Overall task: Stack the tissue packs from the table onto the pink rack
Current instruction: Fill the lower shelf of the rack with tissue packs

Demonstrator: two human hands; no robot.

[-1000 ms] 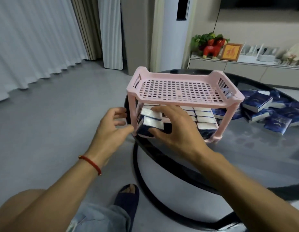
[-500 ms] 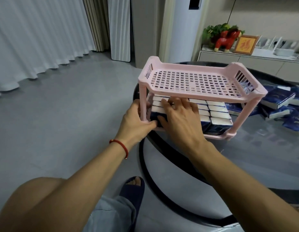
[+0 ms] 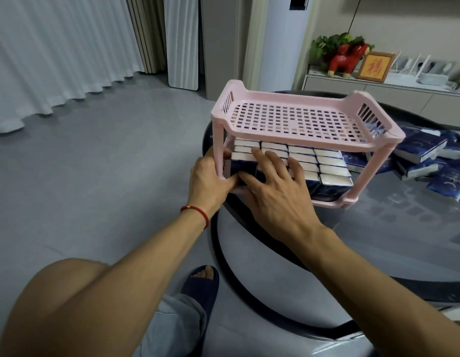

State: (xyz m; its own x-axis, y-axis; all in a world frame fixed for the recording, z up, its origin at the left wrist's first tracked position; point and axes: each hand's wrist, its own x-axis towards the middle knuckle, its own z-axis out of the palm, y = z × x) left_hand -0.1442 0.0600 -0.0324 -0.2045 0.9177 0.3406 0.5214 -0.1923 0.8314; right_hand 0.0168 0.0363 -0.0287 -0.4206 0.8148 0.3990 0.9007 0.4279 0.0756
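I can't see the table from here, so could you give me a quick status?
Left hand grips pink rack post. Right hand presses tissue packs into lower shelf. More loose packs on table.

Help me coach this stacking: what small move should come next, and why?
Probably draw the right hand back and reach for a loose tissue pack on the table. The pink rack has its lower shelf packed full, the top shelf is bare, and the left hand steadies its leg.

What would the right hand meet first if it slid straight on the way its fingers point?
The right hand already rests on the tissue packs in the pink rack's lower tier. Going on, it would probably slide over further pack tops under the upper shelf; depth is unclear.
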